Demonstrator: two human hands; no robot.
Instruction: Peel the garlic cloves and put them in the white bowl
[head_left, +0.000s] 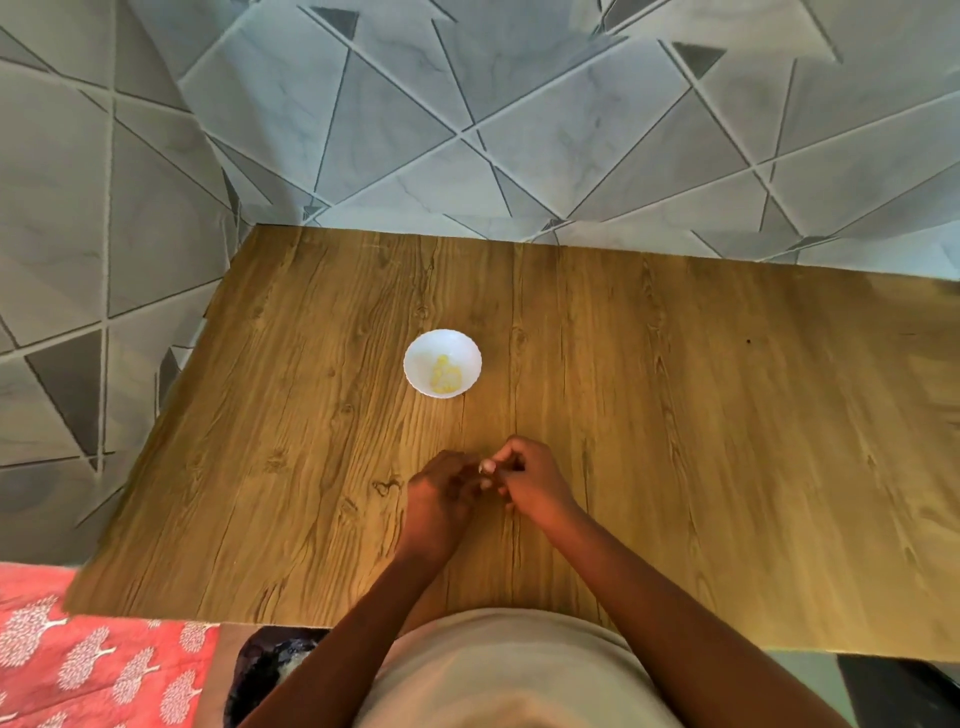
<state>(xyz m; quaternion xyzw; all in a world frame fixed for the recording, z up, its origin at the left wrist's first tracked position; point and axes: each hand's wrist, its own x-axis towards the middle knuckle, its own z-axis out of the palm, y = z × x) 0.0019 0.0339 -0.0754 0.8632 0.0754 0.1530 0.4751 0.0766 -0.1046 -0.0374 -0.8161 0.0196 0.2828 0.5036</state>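
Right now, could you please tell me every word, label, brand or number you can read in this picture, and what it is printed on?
None: no readable text shows anywhere.
The white bowl bears no lettering or mark.
The wooden table shows only grain.
The wall tiles carry only triangle lines.
The red cloth carries a white tree print, no words.

On the wooden table (675, 441) the only thing standing in the way is the white bowl (442, 363), set near the middle, with bare wood all round it and a clear stretch between it and the two hands (488, 480) held together above the near part of the top. The tiled wall (467, 130) closes off the far edge and the left side. Past the near left corner lies a red patterned cloth (78, 654), seemingly lower than the tabletop.
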